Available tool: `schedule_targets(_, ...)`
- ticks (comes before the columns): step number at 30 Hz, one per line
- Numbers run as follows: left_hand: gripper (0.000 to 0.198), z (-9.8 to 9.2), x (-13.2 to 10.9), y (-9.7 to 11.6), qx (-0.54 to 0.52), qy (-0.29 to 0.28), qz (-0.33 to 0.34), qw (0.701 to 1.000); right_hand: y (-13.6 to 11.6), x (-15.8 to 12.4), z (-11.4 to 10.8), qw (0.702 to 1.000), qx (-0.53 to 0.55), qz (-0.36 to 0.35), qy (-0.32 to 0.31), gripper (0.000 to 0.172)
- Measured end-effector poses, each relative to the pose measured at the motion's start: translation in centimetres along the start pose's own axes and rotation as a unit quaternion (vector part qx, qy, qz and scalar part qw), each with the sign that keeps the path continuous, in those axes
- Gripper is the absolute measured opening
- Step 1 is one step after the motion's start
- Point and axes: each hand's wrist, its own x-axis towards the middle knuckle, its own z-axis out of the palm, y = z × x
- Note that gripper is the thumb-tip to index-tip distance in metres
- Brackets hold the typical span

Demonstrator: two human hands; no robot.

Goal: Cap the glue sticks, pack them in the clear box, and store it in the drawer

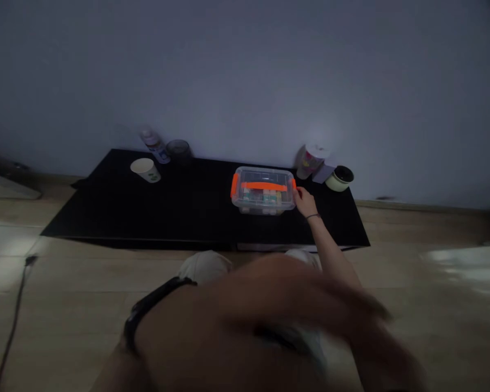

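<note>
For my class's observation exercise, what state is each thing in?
Clear box: lid on, handle down, items inside.
Paper cup: upright, uncovered.
Bottle: upright, blurred.
Dark container: state unclear.
Patterned cup: upright.
Cream pot: upright, lid unclear.
Right hand: at right latch.
Left hand: raised, blurred.

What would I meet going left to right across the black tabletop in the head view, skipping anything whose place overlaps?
White paper cup → dark round container → clear box with orange handle → right hand → pale container with black lid.
</note>
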Motion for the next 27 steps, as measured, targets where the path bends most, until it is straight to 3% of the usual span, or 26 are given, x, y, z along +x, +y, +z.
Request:
schedule_targets(3, 0.062, 1.2, 5.7, -5.6, -0.032, 0.081, -0.036, 0.996, -1.1, -0.3, -0.2, 0.999, -0.045, 0.002, -0.018, 0.04)
schedule_targets(6, 0.063, 3.9, 9.4, -14.0, 0.023, 0.19, -0.204, 0.96, -2.2, -0.3, -0.3, 0.994, -0.102, 0.022, -0.045, 0.039)
schedule_targets(8, 0.066, 5.8, 10.2, -19.4, 0.058, 0.165, -0.36, 0.916, -2.6, -0.2, -0.2, 0.991, -0.121, 0.026, -0.053, 0.037)
schedule_targets(9, 0.068, 6.5, 10.2, -21.5, 0.063, 0.123, -0.427, 0.894, -2.6, -0.1, -0.2, 0.991, -0.122, 0.023, -0.056, 0.036)
schedule_targets(11, 0.066, 7.5, 9.8, -24.2, 0.067, 0.075, -0.502, 0.859, -2.3, 0.2, 0.0, 0.992, -0.107, 0.017, -0.062, 0.034)
schedule_targets(13, 0.057, 7.8, 9.4, -25.2, 0.075, 0.048, -0.521, 0.849, -1.6, 0.5, 0.1, 0.994, -0.079, 0.021, -0.071, 0.033)
schedule_targets(17, 0.048, 7.6, 9.3, -24.9, 0.102, 0.019, -0.511, 0.853, 0.1, 0.8, 0.2, 0.995, -0.046, 0.027, -0.083, 0.033)
schedule_targets(19, 0.046, 7.6, 9.4, -24.8, 0.131, -0.002, -0.507, 0.852, 0.3, 0.8, 0.2, 0.999, -0.043, 0.013, -0.025, 0.033)
schedule_targets(21, 0.043, 7.9, 9.6, -24.8, 0.165, -0.013, -0.498, 0.851, -0.3, 0.8, 0.0, 0.996, -0.037, -0.052, 0.07, 0.037)
schedule_targets(23, 0.04, 8.1, 9.6, -25.0, 0.176, -0.008, -0.491, 0.853, -1.5, 1.0, -0.1, 0.978, -0.031, -0.176, 0.112, 0.038)
schedule_targets(25, 0.037, 8.1, 9.4, -25.6, 0.144, 0.015, -0.486, 0.862, -3.0, 1.3, 0.0, 0.952, -0.04, -0.295, 0.062, 0.037)
schedule_targets(27, 0.032, 8.1, 9.0, -26.3, 0.085, 0.043, -0.478, 0.873, -4.2, 1.8, 0.3, 0.934, -0.074, -0.349, -0.001, 0.039)
